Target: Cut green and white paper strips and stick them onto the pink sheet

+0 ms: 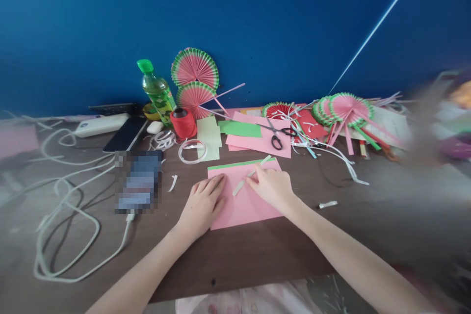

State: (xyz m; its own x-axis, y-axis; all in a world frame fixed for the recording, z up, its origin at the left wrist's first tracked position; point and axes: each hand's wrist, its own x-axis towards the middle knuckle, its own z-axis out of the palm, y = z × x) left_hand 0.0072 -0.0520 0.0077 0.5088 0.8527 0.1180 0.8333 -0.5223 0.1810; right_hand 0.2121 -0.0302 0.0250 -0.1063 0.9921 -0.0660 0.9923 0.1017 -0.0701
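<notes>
Brown tabletop (235, 260): hands (201, 200) (274, 187) angled inward over paper (243, 211).

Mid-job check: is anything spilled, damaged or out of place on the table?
Nothing looks clearly spilled or damaged. Slightly untidy, though: one white scrap lies left of the pink sheet and another right of it, like stray offcuts. The scissors appear left open on loose pink paper.

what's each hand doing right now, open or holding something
Left hand: open, resting on the left side of the pink sheet, grasping nothing.
Right hand: closed, holding a pale strip between its fingers.
</notes>
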